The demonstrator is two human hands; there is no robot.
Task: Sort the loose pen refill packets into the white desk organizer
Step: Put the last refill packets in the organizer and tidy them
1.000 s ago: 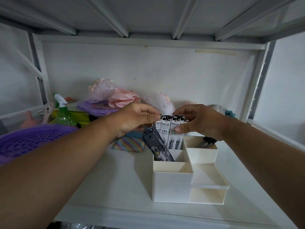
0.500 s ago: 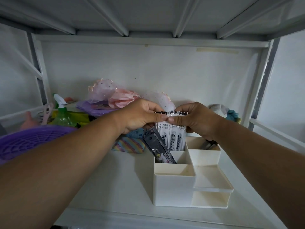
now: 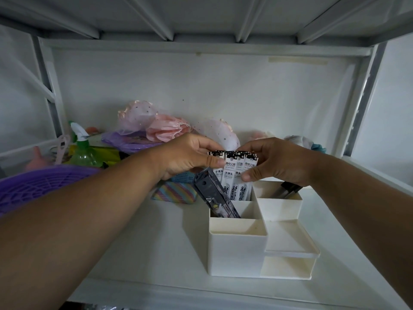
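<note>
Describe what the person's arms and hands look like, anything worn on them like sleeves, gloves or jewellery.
Both forearms are bare right to the frame edges, with no sleeve in view. The left hand and right hand wear no gloves. No ring, watch or bracelet shows on the fingers or wrists facing the camera. The nails that show look short and unpainted, though the dim light limits the detail.

White organizer (image 3: 237, 253), rainbow-striped pouch (image 3: 174, 194)

- A home storage shelf: white metal shelving (image 3: 223, 287) against a plain white wall.
- Household clutter along the shelf's back edge: a green spray bottle (image 3: 83, 151), pink tulle (image 3: 156, 124), a purple basket (image 3: 38, 186) at the left edge.
- A white desk organizer (image 3: 237, 253) near the front edge.
</note>
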